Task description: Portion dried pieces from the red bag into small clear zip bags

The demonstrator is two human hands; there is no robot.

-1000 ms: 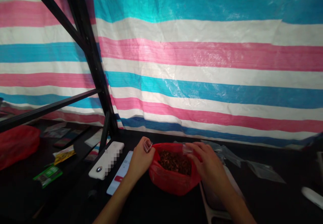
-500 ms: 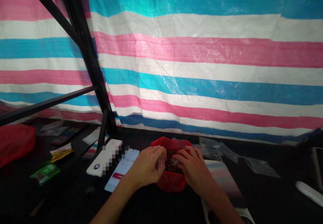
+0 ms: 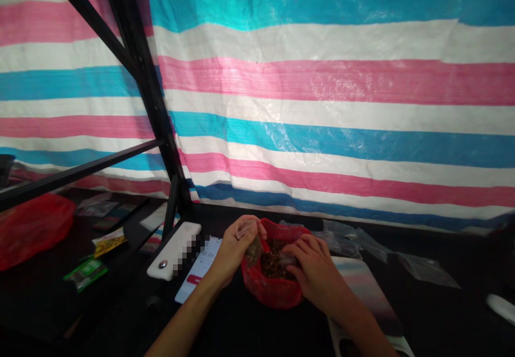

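A red plastic bag (image 3: 273,291) stands open on the black table, with small brown grains (image 3: 273,263) inside. At its left rim, my left hand (image 3: 237,247) is closed on a small clear plastic bag (image 3: 252,250) that has something brownish in its lower part. My right hand (image 3: 311,266) reaches over the right side of the red bag, fingers curled above the grains. Under those fingertips shows a small translucent object (image 3: 286,261), its kind unclear.
Left of the hands lie a white power bank (image 3: 175,250) and a phone (image 3: 201,268). Flat clear bags (image 3: 341,239) lie behind and to the right. A pale board (image 3: 366,292) sits under my right forearm. Farther left are snack packets (image 3: 86,272) and another red bag (image 3: 36,228).
My left hand has moved up and left to the red bag's rim, and its clear bag now shows brownish contents. My right hand stays at the grains, fingers more curled.
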